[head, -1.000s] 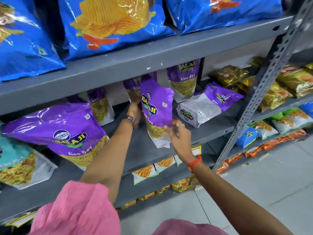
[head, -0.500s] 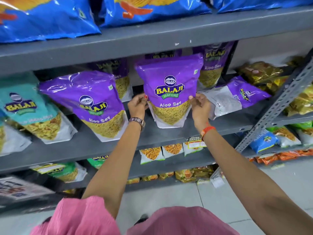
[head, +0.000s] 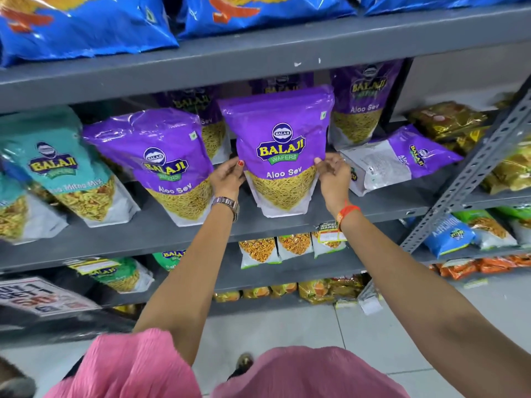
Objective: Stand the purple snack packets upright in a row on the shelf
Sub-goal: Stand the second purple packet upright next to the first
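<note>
A purple Aloo Sev packet (head: 280, 145) stands upright on the grey shelf (head: 373, 203), facing me. My left hand (head: 227, 178) grips its left edge and my right hand (head: 333, 175) grips its right edge. To its left a second purple packet (head: 161, 162) stands leaning left. Behind, more purple packets stand at the back: one (head: 207, 122) partly hidden, another (head: 362, 107) at the right. A further purple packet (head: 399, 159) lies flat on its face at the right, white back showing.
Teal snack packets (head: 60, 170) lean at the shelf's left. Blue chip bags (head: 86, 24) fill the shelf above. Gold packets (head: 448, 122) sit beyond a slanted metal upright (head: 471, 173). Lower shelves hold small packets (head: 258, 249). Tiled floor lies below.
The packet was turned from edge-on to face me and set upright on the shelf with both hands on its sides. The view shifted left and closer.
</note>
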The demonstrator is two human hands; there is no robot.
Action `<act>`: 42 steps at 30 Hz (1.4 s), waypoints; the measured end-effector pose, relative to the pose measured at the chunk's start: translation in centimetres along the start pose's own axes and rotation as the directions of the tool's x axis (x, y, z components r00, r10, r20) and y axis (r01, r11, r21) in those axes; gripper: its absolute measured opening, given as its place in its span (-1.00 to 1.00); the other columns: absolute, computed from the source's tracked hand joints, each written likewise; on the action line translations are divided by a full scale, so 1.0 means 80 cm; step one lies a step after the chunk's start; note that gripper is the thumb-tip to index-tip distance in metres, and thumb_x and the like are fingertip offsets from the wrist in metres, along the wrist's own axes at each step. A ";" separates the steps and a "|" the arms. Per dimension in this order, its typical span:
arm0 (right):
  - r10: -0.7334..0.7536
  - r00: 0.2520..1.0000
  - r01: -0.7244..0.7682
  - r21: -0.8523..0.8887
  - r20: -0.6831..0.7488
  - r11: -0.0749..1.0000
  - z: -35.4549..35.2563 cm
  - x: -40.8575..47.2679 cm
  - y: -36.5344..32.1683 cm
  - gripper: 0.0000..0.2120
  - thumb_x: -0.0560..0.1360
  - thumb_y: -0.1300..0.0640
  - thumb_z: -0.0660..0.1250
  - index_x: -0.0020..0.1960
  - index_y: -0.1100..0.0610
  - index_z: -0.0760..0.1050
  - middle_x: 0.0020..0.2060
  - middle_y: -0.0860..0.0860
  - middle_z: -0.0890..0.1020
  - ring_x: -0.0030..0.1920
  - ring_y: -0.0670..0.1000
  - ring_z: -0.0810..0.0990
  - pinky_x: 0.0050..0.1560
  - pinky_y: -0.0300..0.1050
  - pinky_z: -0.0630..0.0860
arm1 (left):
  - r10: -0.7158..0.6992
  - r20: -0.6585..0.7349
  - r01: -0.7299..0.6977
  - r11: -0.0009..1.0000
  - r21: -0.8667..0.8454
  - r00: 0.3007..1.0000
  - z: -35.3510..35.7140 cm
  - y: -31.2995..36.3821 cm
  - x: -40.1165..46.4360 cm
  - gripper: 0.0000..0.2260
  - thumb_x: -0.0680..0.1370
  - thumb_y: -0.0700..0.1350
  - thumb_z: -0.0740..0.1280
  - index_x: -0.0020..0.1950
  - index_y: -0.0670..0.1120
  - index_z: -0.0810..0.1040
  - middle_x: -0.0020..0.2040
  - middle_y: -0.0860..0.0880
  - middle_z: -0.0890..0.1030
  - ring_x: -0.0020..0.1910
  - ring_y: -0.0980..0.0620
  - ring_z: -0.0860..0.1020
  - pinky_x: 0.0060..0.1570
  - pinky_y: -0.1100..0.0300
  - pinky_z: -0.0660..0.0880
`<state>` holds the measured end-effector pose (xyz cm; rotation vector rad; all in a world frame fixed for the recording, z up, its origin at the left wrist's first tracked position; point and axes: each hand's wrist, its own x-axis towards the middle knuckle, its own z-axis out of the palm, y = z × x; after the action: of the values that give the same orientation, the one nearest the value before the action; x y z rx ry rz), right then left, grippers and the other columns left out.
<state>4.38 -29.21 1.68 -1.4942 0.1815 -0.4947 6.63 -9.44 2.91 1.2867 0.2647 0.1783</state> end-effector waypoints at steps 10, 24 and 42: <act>0.004 1.000 -0.004 -0.033 0.000 0.999 0.008 0.005 0.004 -0.91 0.51 0.30 0.25 -0.01 0.30 0.49 -0.10 0.12 0.60 -0.21 -0.18 0.57 -0.17 -0.40 0.49 | 0.002 -0.009 -0.002 1.000 -0.002 1.000 0.001 0.009 0.008 -0.72 0.49 -0.37 0.23 0.20 -0.36 0.42 -0.49 0.19 0.63 -0.44 0.28 0.58 -0.32 0.35 0.57; -0.045 0.991 0.031 -0.111 -0.124 0.993 -0.018 0.004 -0.007 -0.77 0.47 0.40 0.23 0.12 0.32 0.46 0.00 0.15 0.58 -0.06 0.00 0.55 -0.11 -0.53 0.46 | 0.269 -0.358 -0.242 0.963 0.118 0.894 0.026 -0.047 -0.102 -0.72 0.46 -0.43 0.13 0.12 -0.26 0.44 0.09 -0.22 0.50 -0.08 0.32 0.48 -0.03 0.45 0.42; 0.356 0.810 -0.504 -0.244 -0.466 0.828 -0.233 0.032 0.006 -0.74 0.49 0.29 0.13 0.14 0.34 0.41 0.15 0.30 0.53 0.18 0.24 0.48 0.04 -0.03 0.38 | 0.162 0.804 -0.801 0.317 0.507 0.572 0.313 -0.094 -0.112 -0.64 0.36 -0.29 0.26 0.16 -0.18 0.46 0.19 -0.21 0.51 0.19 -0.20 0.45 0.21 0.00 0.38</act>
<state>-0.93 -47.21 0.07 -1.6196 0.9746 -0.3962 5.30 -37.06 2.92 2.3610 -0.8513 0.1615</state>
